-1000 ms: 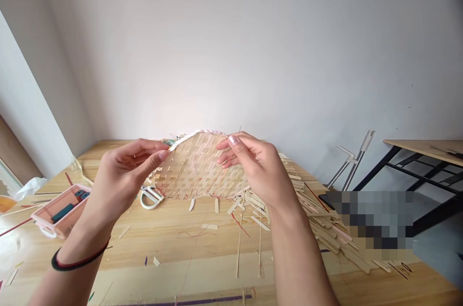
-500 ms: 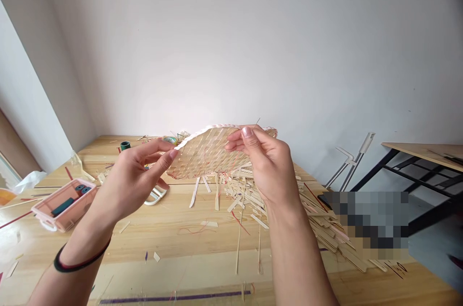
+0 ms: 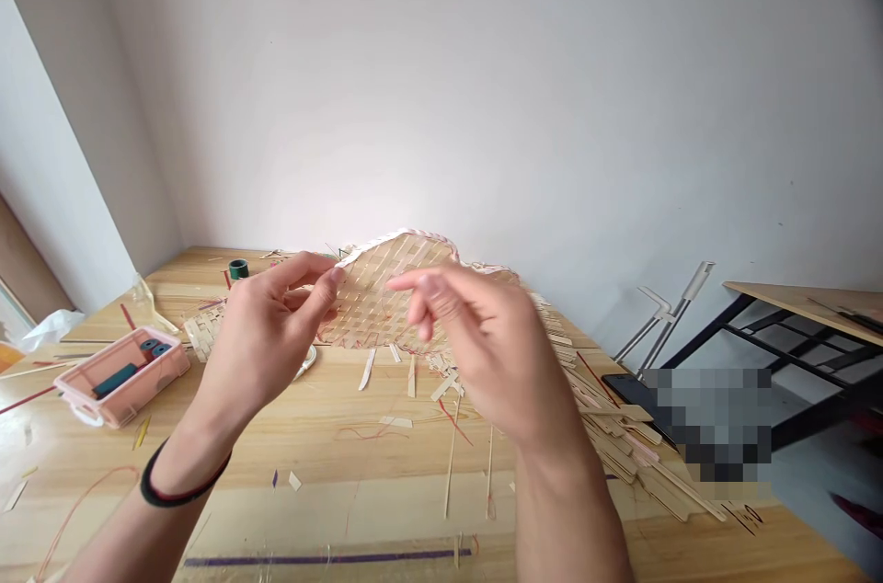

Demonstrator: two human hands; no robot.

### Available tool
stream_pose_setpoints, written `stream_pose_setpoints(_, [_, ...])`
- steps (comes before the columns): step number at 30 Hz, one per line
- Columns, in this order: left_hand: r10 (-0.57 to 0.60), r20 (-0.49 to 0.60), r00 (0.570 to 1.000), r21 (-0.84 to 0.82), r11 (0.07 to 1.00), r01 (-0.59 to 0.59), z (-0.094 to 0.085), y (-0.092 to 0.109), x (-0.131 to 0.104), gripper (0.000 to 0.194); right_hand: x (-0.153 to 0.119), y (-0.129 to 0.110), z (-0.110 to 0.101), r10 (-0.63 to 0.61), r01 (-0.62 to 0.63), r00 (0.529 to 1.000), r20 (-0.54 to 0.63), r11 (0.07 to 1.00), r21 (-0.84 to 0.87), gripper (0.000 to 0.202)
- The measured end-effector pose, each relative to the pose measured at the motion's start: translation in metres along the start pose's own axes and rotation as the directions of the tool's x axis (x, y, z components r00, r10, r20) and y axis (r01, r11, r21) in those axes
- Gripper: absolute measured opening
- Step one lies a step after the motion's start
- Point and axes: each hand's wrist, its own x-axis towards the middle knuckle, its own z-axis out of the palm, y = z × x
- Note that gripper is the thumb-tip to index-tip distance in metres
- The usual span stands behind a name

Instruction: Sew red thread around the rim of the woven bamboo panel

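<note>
A thin woven bamboo piece [image 3: 376, 302] with a pale twisted edging along its curved top is held up over the table. My left hand [image 3: 276, 325] pinches its upper left edge between thumb and fingers. In front of the right part of the weave is my right hand [image 3: 483, 335], slightly blurred, with its index finger pointing left and the thumb close against it. Whether a thread or anything else is between those fingers is too small to tell. A fine red thread shows against the weave beside the fingertips.
A pink basket [image 3: 120, 381] with dark spools sits at left, near a green roll [image 3: 238, 269]. White-handled scissors [image 3: 307, 362] lie behind my left hand. Bamboo strips [image 3: 621, 445] pile up at right beside a dark phone [image 3: 638, 399]. A purple strip [image 3: 331, 558] lies in front.
My right hand has come off the top edge and moved left and slightly down, in front of the weave. My left hand keeps its pinch. The woven piece has tilted to show more of its face.
</note>
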Motion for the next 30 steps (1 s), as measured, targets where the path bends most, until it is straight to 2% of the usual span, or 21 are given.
stream_pose_setpoints(1, [0.004,0.004,1.0,0.007,1.0,-0.004,0.001,0.002,-0.001,0.039,-0.001,-0.003,0.004,0.014,-0.017,0.996,0.09,0.999,0.035,0.034])
stream_pose_setpoints(3, [0.008,0.02,1.0,-0.01,1.0,-0.008,0.004,0.004,-0.003,0.038,-0.003,-0.006,0.011,0.041,-0.055,0.982,0.186,0.996,0.073,0.032])
stream_pose_setpoints(6, [0.026,0.055,0.998,-0.08,0.997,-0.022,0.009,0.002,-0.003,0.041,-0.003,-0.002,0.017,0.112,-0.138,0.96,0.258,0.986,0.088,0.029])
stream_pose_setpoints(9, [0.031,0.064,0.997,-0.064,0.998,-0.027,0.011,-0.002,-0.002,0.039,-0.002,0.002,0.017,0.188,-0.228,0.932,0.31,0.969,0.095,0.02])
stream_pose_setpoints(11, [0.024,0.05,0.998,-0.015,1.0,-0.023,0.012,-0.004,-0.002,0.033,-0.001,0.003,0.017,0.211,-0.242,0.93,0.3,0.968,0.07,0.023])
stream_pose_setpoints(13, [0.026,0.03,0.999,0.001,1.0,-0.026,0.011,-0.004,-0.002,0.029,-0.001,0.002,0.017,0.186,-0.199,0.945,0.268,0.98,0.021,0.035])
stream_pose_setpoints(15, [0.031,0.018,0.999,-0.007,0.999,-0.031,0.011,-0.002,-0.003,0.027,0.0,0.001,0.019,0.139,-0.138,0.959,0.246,0.99,-0.018,0.04])
stream_pose_setpoints(18, [0.046,0.02,0.999,-0.012,0.999,-0.046,0.011,0.003,-0.005,0.023,0.0,0.001,0.021,0.106,-0.102,0.969,0.225,0.994,-0.03,0.041])
stream_pose_setpoints(30, [0.103,-0.085,0.991,0.008,0.995,-0.103,0.016,0.01,-0.011,0.019,0.001,0.001,0.025,0.124,-0.119,0.978,0.17,0.992,-0.043,0.04])
